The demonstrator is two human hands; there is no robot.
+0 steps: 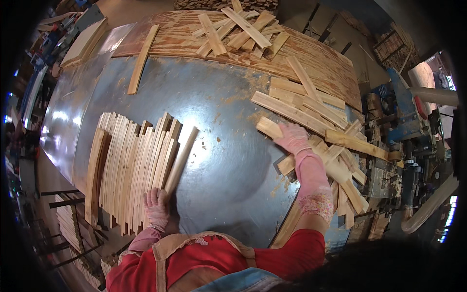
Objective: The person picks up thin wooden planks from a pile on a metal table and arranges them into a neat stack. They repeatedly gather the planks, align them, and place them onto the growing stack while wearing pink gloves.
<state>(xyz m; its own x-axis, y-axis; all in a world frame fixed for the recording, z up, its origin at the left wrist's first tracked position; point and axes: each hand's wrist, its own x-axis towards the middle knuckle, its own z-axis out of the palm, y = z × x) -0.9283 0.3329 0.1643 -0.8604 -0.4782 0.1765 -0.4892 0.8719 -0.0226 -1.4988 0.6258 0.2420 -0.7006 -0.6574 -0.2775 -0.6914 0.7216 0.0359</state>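
My left hand (156, 208), in a pink glove, is closed at the near end of a tilted wooden strip (182, 159). This strip leans away from the right side of a row of wooden strips (134, 168) standing close together on the metal table (226, 180). Part of the grip is hidden, and the fingers also touch the near ends of the row. Out to the right, my right hand (293, 138), gloved in pink too, is closed around a short wooden board (268, 127) at the edge of a loose pile of boards (323, 114).
A single board (143, 59) lies at the far left of the table. More boards (243, 30) lie crisscrossed on a plywood sheet (170, 34) at the back. A blue machine (406, 107) with hoses borders the right side. Stacked panels (85, 41) stand at the far left corner.
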